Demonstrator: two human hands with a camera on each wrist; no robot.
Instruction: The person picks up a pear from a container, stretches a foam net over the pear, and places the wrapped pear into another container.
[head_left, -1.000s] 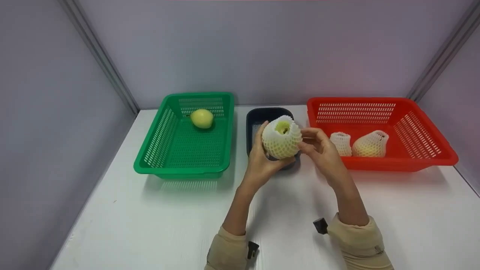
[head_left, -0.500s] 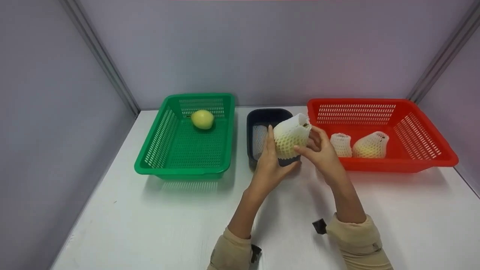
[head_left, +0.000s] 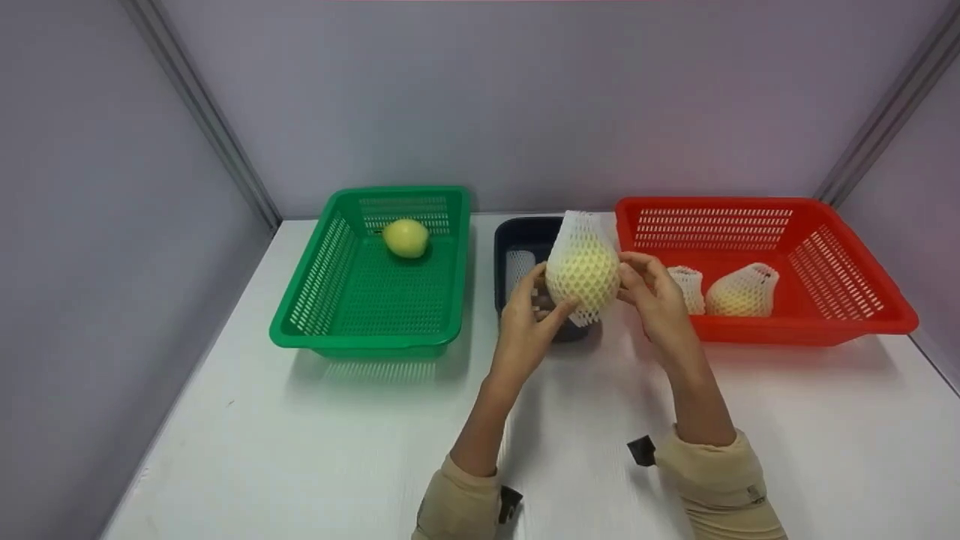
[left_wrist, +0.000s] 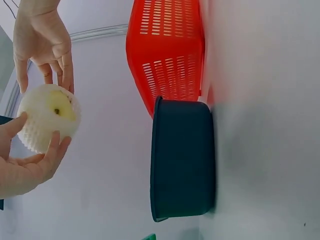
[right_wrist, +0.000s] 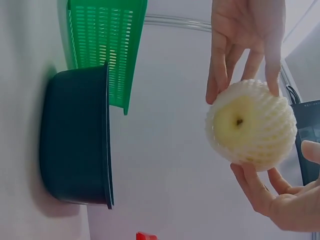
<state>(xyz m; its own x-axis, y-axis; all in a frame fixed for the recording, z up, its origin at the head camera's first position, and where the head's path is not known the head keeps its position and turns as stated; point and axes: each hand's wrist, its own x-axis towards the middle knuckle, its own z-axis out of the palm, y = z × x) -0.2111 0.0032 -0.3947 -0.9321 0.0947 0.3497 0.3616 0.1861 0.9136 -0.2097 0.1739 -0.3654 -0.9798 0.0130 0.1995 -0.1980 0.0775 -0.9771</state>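
A pale yellow pear (head_left: 583, 274) in a white foam net sleeve is held up above the dark basket (head_left: 501, 277), its narrow end upward. My left hand (head_left: 521, 322) grips it from the left and below, thumb across the front. My right hand (head_left: 660, 300) holds its right side with the fingertips and thumb. From below, in the right wrist view, the bare base of the pear (right_wrist: 235, 120) shows through the sleeve's open lower end. A flat foam net sleeve (head_left: 520, 266) lies inside the dark basket, partly hidden by the held pear and left hand.
On the left stands a green basket (head_left: 367, 341) with one bare yellow pear (head_left: 406, 238). A red basket (head_left: 795, 328) on the right holds a sleeved pear (head_left: 742, 291) and another white foam sleeve (head_left: 688, 289), partly behind my right hand. Walls enclose the white table (head_left: 337, 450).
The pear has been turned between my hands: its sleeve's open top faced me, then tilted right, and now points upward. My left fingers have shifted lower on it. The baskets stay put.
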